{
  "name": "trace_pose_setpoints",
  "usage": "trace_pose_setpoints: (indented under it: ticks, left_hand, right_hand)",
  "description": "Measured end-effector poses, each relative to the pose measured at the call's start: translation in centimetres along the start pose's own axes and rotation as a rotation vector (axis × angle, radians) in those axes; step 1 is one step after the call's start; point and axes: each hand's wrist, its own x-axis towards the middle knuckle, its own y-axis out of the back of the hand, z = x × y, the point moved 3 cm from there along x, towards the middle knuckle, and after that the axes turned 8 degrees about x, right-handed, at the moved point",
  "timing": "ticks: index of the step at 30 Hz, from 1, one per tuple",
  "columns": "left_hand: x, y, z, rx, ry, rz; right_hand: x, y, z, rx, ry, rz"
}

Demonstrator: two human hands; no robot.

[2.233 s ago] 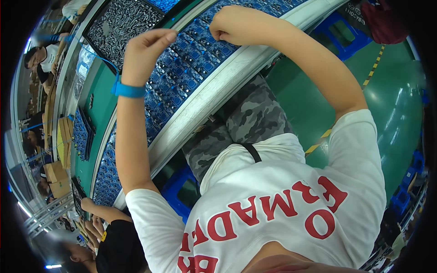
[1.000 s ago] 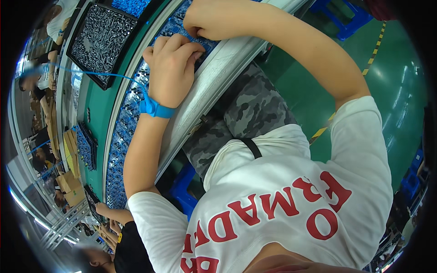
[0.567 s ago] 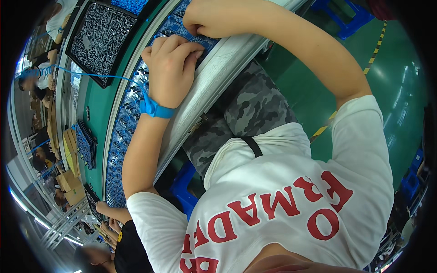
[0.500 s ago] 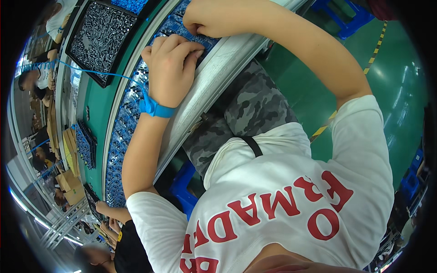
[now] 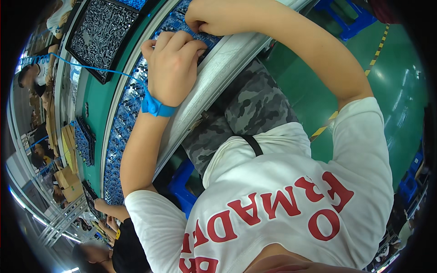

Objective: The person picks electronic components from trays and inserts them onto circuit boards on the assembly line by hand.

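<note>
Blue circuit boards (image 5: 120, 129) studded with small components run in a long row along a metal-edged track. Over the row's far end bends my left hand (image 5: 173, 63), a blue wrist strap (image 5: 157, 108) with a coiled cord around its wrist. Its fingers are curled down against the boards, and whatever lies under their tips is hidden. Beside it, farther up and to the right, my right hand (image 5: 207, 18) is closed with fingertips tucked down at the boards. What it pinches, if anything, cannot be seen.
A black tray (image 5: 104, 75) full of small dark metal parts stands left of the track, with blue parts (image 5: 133, 3) beyond it. Stacked boards (image 5: 84, 141) lie on the green surface. A metal rail (image 5: 214, 75) edges my side. Another person's arm (image 5: 111, 209) reaches in at lower left.
My left hand has shifted slightly, its fingers bending a little differently over the boards. The cord of the wrist strap has moved slightly. My right hand stays nearly in place.
</note>
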Motion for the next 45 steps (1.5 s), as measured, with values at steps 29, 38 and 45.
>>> trace_pose_setpoints:
  ticks: [29,38,45]
  left_hand:
    - [-6.5,-1.0,-1.6,0.081,0.070,0.048]
    - [-6.2,-1.1,-1.9,-0.004,0.040,0.078]
    - [-6.6,0.4,-2.6,-0.089,0.030,0.021]
  right_hand:
    - [17.2,-2.9,5.3,-0.066,-0.073,0.254]
    - [18.9,-2.9,6.8,-0.265,-0.180,0.241]
    - [16.1,-1.2,5.4,-0.217,-0.036,0.549]
